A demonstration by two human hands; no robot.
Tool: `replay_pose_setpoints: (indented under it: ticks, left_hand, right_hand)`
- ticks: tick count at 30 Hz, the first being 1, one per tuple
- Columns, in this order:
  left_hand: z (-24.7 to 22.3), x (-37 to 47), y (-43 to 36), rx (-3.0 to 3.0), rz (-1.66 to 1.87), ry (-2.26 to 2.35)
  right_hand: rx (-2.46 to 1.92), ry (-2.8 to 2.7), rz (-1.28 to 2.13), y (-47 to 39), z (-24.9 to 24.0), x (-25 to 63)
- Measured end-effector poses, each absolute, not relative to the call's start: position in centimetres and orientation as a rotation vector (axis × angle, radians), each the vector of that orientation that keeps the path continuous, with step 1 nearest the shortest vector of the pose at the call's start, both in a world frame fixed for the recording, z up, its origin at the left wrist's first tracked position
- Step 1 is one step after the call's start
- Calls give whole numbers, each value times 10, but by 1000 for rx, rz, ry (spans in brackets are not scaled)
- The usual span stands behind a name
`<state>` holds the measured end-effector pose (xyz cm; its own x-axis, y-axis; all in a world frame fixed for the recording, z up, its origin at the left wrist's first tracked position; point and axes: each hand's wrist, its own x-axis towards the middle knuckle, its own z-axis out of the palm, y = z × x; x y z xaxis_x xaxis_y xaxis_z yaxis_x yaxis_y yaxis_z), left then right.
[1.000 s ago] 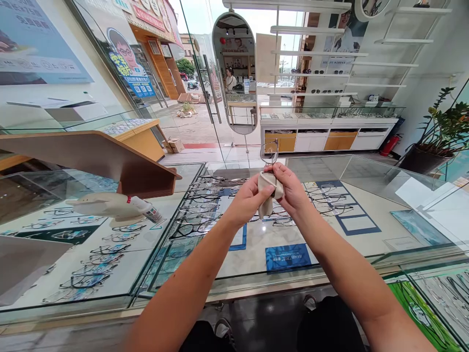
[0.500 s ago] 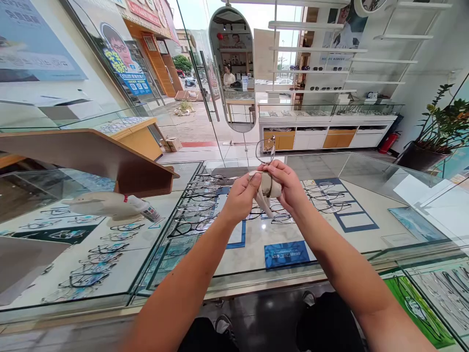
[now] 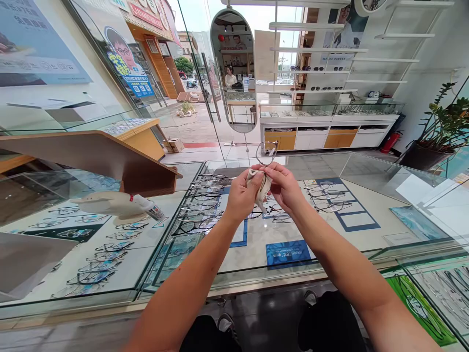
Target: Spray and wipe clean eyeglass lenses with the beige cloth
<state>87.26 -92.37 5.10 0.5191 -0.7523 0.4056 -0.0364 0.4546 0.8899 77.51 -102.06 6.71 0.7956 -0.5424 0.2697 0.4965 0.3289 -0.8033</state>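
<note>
My left hand (image 3: 239, 196) is closed on a beige cleaning cloth (image 3: 262, 191), bunched between thumb and fingers with a loose end hanging down. My right hand (image 3: 286, 187) pinches a pair of thin-rimmed eyeglasses (image 3: 266, 153) close beside the cloth. One round lens stands up above the fingertips; the rest of the frame is hidden by the hands and cloth. Both hands meet above the glass display counter (image 3: 252, 278), where rows of eyeglass frames (image 3: 200, 210) lie under the glass.
A spray bottle (image 3: 156, 211) lies beside a beige cloth-like item (image 3: 106, 203) on the left counter. A brown wooden stand (image 3: 146, 178) rises behind it. A blue card (image 3: 287, 254) lies in front of me. Further off are an oval mirror (image 3: 234, 73) and a potted plant (image 3: 436, 132).
The cloth has shifted toward my left hand and bunched up, baring my right fingers. The eyeglasses have turned so that the upright lens shows wider.
</note>
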Motion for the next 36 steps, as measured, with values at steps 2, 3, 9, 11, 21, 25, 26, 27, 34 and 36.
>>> replay_pose_setpoints:
  ticks: [2,3,9,11,21,25,26,27,34,36]
  left_hand:
    - [50,878,-924,1030,-563,-994]
    - [50,881,-923,1042,-588,-1033]
    - [52,889,-921,1087,-732,-1202]
    - [51,886,-922,1121,-674,-1164]
    - [42,886,-925,1109,-417,-994]
    - [46,891,-927,1065,-604,-987]
    - [47,893,-928,1055,-649,-986]
    - [48,894,-929,1046,-681,-984]
    - [49,900,-930,977,-743,-927]
    - [50,903,-930,957,-739,-870]
  right_hand:
    - [-1024,70,-712,-1024,68,774]
    - [-1019,74,-730,-1027,68,774]
    - [-1004,125,-756,-1038,61,779]
    - [-996,161,-764,-1036,59,781]
    - [-1040,99,-743,-1017,57,782]
    - [-1069,96,-778,-1021,60,779]
    - [-1075,98,-793,-1023,61,779]
    - [-1083,104,-808,-1026,61,779]
    - [-1215,127,-924,-1043,58,778]
    - [-1293,101,-957,-1047,61,774]
